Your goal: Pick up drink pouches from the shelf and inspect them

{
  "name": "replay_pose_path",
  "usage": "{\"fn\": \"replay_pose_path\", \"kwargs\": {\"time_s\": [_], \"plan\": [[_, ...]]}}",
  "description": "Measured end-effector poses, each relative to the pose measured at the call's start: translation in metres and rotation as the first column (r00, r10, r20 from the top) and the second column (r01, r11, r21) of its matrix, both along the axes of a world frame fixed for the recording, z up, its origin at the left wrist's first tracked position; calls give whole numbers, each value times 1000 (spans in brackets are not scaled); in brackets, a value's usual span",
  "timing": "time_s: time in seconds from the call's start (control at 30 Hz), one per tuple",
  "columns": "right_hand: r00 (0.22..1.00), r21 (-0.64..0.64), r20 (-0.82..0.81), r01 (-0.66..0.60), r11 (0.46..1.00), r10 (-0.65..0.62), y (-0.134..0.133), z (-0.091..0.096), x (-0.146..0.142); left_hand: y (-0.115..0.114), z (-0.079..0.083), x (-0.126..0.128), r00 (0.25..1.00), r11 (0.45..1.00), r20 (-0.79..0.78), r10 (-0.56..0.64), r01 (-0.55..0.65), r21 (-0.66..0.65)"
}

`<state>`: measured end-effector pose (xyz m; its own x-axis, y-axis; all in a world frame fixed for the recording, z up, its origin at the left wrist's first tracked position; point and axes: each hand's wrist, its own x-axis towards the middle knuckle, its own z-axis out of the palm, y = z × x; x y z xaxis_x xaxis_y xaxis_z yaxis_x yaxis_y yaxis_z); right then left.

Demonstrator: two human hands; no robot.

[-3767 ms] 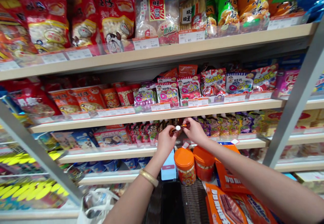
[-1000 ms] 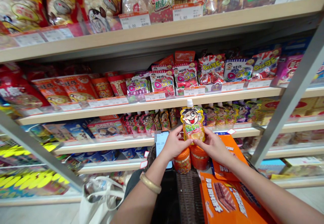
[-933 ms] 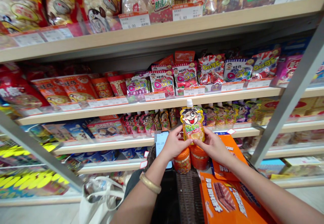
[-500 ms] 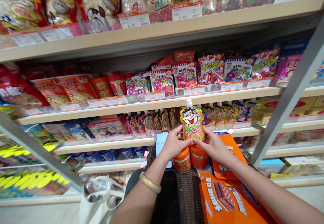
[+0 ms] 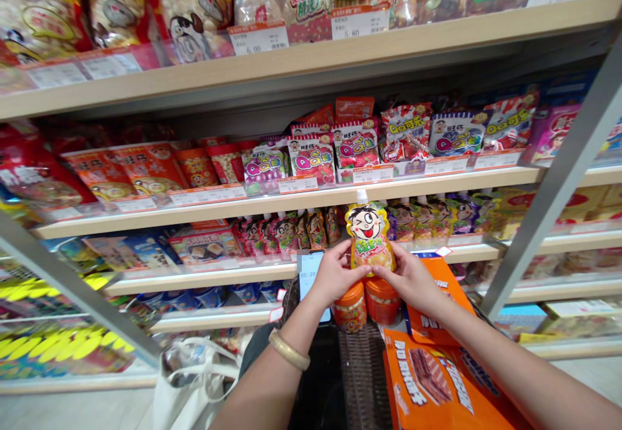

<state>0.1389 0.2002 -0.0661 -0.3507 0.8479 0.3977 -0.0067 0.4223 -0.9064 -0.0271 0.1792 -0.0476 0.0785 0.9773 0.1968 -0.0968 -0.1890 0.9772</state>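
Note:
A yellow jelly drink pouch with a white spout cap and a winking cartoon face stands upright between my hands. My left hand grips its lower left side, and my right hand grips the lower right, thumbs in front and other fingers partly hidden behind. Just beneath the pouch are two orange-lidded jars, a left jar and a right jar. A lit phone is left of my left hand. Orange snack bags lie under my right forearm.
A wicker basket holds the jars and bags. Ahead, shelves carry QQ gummy bags and a row of similar pouches. A slanted grey post stands at right. At lower left is a white tote bag.
The pouch has tilted very slightly, its capped top shifting a little to the left. Both hands keep their hold, and everything else looks the same.

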Motion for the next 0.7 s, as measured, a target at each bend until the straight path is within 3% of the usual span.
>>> {"fn": "replay_pose_path", "kwargs": {"time_s": [0.4, 0.7], "plan": [[1000, -12, -25, 1, 1000, -1, 1, -3, -1, 0, -2, 0, 998, 998, 65, 24, -21, -54], [997, -34, -62, 34, 999, -36, 2, -7, -2, 0, -2, 0, 1000, 1000, -10, 11, -11, 15]]}}
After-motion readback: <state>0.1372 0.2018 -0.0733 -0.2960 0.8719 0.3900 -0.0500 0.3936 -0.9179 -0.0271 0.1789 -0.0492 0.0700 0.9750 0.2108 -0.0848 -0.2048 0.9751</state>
